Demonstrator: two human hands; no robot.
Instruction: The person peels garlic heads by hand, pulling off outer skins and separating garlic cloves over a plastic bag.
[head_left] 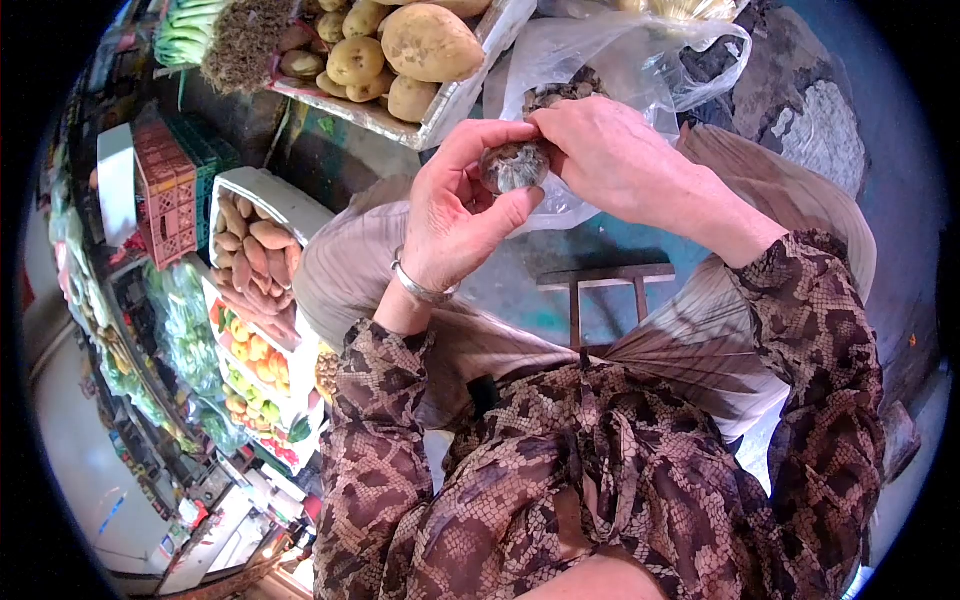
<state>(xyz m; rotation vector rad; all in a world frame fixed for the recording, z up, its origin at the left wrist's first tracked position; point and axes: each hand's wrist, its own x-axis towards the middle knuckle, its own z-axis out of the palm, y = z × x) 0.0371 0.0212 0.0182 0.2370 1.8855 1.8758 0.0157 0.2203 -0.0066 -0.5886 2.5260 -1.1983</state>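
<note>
Left hand (447,205): fingers (485,137) pinching mushroom (517,168). Right hand (628,160): fingers curled beside it, pinch unclear.

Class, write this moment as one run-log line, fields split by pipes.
left hand: holding round brown item, whitish-faced | right hand: at its edge | clear plastic bag: behind right hand | potatoes: in box

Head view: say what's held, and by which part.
A round brown-and-white thing, held by its edges in the left hand; the right hand is close beside it.
</note>
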